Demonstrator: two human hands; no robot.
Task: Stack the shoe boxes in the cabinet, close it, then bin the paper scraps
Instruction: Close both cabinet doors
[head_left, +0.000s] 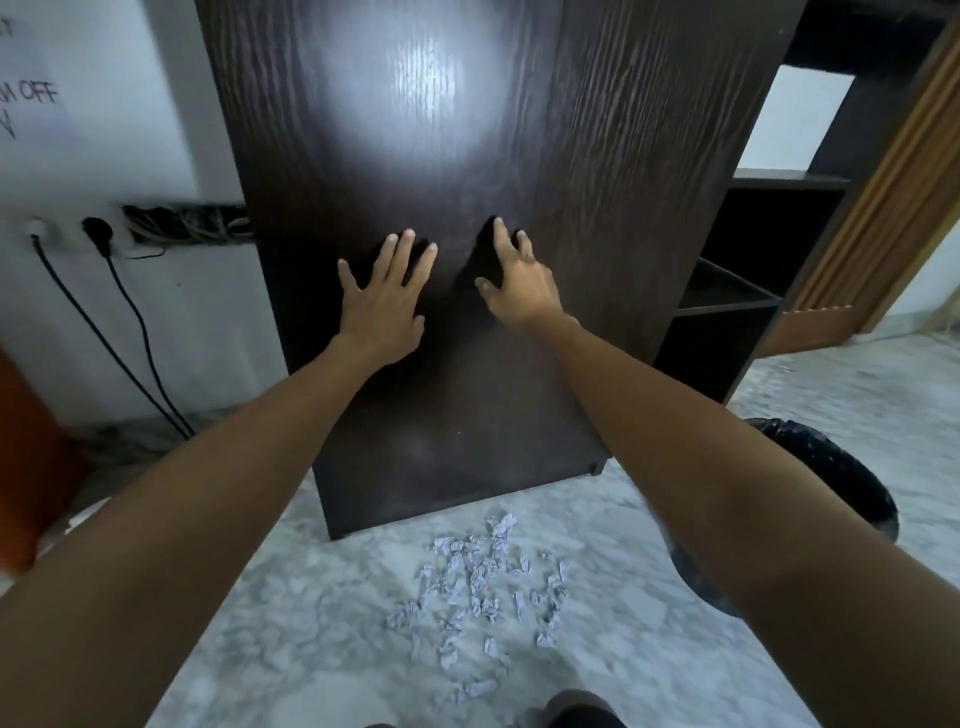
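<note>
Two hands on one dark wood cabinet door (467, 156), closed face. Left hand (384, 301) flat against it, fingers spread straight, holding nothing. Right hand (519, 286) also open, fingers straight, tips touching the door, nothing held. Paper scraps (483, 592): one scattered pile, too many to count, on marble floor (291, 613) in front of the cabinet. One black bin (841, 478) at right. Two plugged cables (119, 332) at left wall.

Home storage room: dark cabinet (415, 260), marble floor (311, 623).
</note>
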